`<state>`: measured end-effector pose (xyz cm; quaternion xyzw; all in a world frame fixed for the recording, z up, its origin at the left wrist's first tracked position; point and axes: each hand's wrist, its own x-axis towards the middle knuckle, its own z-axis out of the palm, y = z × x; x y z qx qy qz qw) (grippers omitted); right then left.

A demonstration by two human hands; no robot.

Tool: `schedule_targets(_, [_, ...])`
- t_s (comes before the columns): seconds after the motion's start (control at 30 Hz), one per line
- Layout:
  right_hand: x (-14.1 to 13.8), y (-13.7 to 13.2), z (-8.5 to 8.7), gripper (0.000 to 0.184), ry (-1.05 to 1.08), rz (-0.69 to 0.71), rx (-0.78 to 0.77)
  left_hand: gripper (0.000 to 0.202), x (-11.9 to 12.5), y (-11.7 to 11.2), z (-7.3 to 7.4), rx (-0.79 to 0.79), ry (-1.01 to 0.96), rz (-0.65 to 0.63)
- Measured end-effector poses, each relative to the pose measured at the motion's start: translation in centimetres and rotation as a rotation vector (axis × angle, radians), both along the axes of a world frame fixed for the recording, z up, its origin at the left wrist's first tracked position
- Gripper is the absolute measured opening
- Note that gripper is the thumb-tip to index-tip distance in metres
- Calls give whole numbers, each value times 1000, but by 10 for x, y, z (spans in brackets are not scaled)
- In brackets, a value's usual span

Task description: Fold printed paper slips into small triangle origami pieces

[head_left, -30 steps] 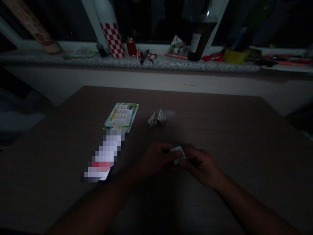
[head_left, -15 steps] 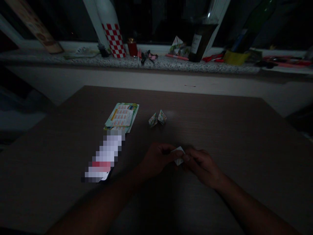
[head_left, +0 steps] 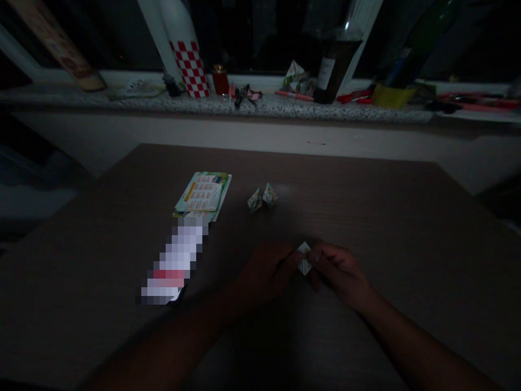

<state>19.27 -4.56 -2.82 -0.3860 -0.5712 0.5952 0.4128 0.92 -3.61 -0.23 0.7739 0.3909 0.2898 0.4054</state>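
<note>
A small folded paper [head_left: 305, 266], diamond-shaped and pale with printed colour, is held between my two hands above the table. My left hand [head_left: 271, 269] pinches its left corner with thumb and fingers. On the other side, my right hand [head_left: 340, 271] grips the right corner, thumb on top. Both hands are closed on the paper, and the fingers beneath it are mostly hidden in the dim light. Beyond them stand two folded paper pieces, the left one [head_left: 255, 201] and the right one [head_left: 269, 195], side by side.
A stack of printed sheets [head_left: 201, 193] lies left on the brown table [head_left: 366, 212]. Nearer me is a phone [head_left: 175, 266] with a blurred, lit screen. Along the granite windowsill [head_left: 260, 111] stand a red-and-white checkered bottle [head_left: 190, 68], a dark labelled bottle [head_left: 328, 73] and small items.
The folded paper has shifted slightly right and turned, showing more of its printed face. My left fingers have moved to its left corner; my right thumb now lies on its right side.
</note>
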Motion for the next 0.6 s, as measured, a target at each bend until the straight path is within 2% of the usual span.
schedule_targets(0.17, [-1, -1, -6, 35, 122, 44, -142, 29, -3, 2, -3, 140, 75, -91])
schedule_targets(0.27, [-1, -1, -6, 35, 139, 50, -148, 33, -2, 2, -6, 91, 36, -61])
schedule_targets(0.43, [1, -2, 0, 37, -26, 39, -23, 44, 2, 1, -11, -152, -86, 15])
schedule_targets(0.5, [1, -2, 2, 39, -117, 45, 32, 43, 4, 0, -11, -167, -74, 22])
schedule_targets(0.6, [-1, -2, 5, 40, -275, 14, 179, 40, 7, 0, -8, -107, 0, 41])
